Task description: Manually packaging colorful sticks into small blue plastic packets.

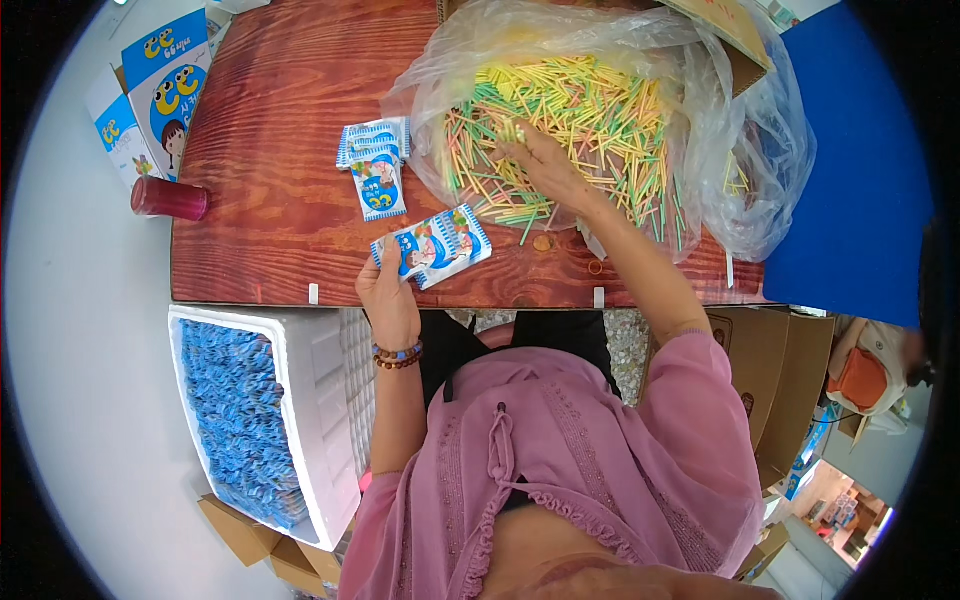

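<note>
My left hand (pixel 392 305) is closed on the lower left end of a few small blue-and-white packets (pixel 440 248), fanned over one another above the table's near edge. Thin pastel sticks (pixel 590 105) in yellow, green and pink lie in a loose heap inside a clear plastic bag (pixel 765 190). Over the left part of that heap is my right hand (pixel 543 170), its fingers closed around a small bunch of sticks whose pale ends show at the fingertips. Between the hands and the table's far side, several more packets (pixel 378 185) lie overlapping on the wood.
A red-brown wooden table (pixel 270 200) spans the front. At its left edge lies a dark red cup (pixel 172 198) near printed boxes (pixel 170 90). Below left stands a white foam box (pixel 320 400) filled with blue packets (pixel 235 410). Cardboard boxes (pixel 790 380) stand below right, beside a blue panel (pixel 850 170).
</note>
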A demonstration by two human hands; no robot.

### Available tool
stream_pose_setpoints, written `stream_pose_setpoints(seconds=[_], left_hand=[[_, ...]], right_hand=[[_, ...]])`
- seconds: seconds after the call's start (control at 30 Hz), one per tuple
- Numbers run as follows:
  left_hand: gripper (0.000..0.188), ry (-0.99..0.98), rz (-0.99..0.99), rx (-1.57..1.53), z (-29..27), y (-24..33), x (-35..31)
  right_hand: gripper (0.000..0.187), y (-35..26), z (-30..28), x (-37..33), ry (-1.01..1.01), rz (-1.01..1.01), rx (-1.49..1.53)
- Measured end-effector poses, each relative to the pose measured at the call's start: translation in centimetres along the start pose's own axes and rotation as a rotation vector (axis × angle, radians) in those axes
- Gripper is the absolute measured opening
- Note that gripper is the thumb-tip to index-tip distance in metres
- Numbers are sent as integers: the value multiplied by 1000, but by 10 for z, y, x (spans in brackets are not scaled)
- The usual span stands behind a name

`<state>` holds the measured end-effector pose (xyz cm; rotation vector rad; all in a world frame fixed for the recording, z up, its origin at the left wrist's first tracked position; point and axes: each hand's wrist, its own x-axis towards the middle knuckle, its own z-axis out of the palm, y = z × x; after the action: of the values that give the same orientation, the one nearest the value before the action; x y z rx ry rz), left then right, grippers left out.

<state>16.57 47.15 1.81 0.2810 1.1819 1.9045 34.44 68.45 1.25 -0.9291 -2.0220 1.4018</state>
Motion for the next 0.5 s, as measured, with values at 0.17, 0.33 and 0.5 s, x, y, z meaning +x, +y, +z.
stream_pose_setpoints(seconds=[0.17,0.33,0.5], left_hand=[[17,-15,0,-4,-3,-1,-1],[17,-13,-32,-24,7,1,-3],[19,-30,-63,-41,18,2,-5]], right_hand=[[25,0,15,-17,141,15,340],[22,22,24,-23,227,-143,-498],[20,22,20,-25,146,-196,-417]])
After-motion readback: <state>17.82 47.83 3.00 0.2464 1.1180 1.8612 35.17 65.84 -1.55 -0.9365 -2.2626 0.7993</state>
